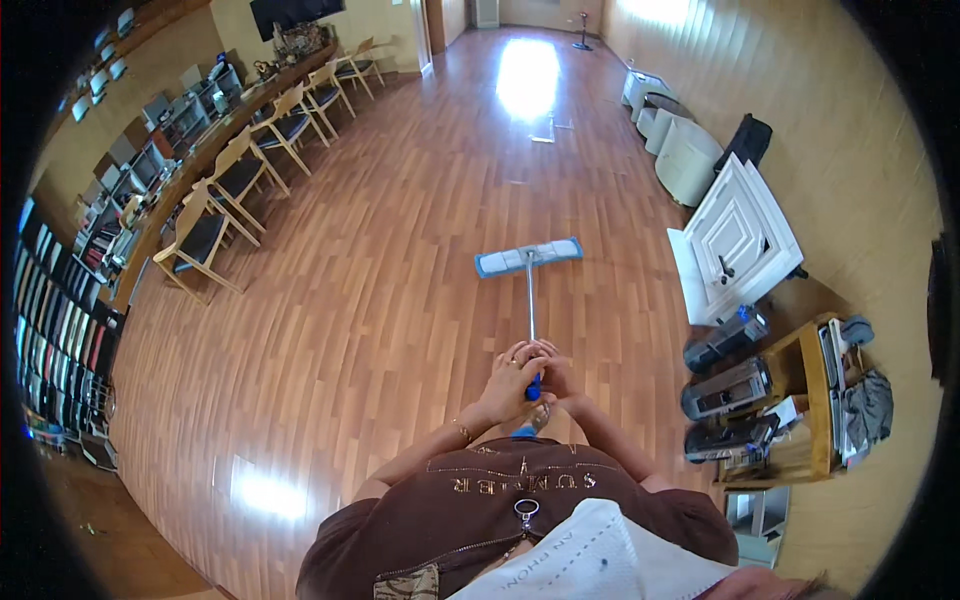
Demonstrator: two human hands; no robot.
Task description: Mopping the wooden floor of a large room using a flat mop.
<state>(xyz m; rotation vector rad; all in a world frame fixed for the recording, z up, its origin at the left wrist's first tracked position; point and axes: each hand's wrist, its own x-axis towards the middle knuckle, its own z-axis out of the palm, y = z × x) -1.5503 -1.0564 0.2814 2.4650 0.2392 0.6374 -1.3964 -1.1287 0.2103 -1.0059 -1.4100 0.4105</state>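
Observation:
A flat floor mop (530, 257) with a blue-edged, pale wide head lies on the wooden floor ahead of me. Its silver pole runs back toward my body and ends in a blue grip. My left hand (511, 386) is closed round the pole near that grip. Just beside it, my right hand (558, 376) is wrapped round the same pole, partly hidden behind the left. Both hands are close together in front of my brown top.
Wooden chairs (200, 240) line a long counter (170, 195) on the left. Along the right wall stand white rounded cabinets (688, 160), a white panelled door piece (735, 245), several dark machines (728, 390) and a wooden shelf (822, 400). Sunlight glares on the floor (400, 200).

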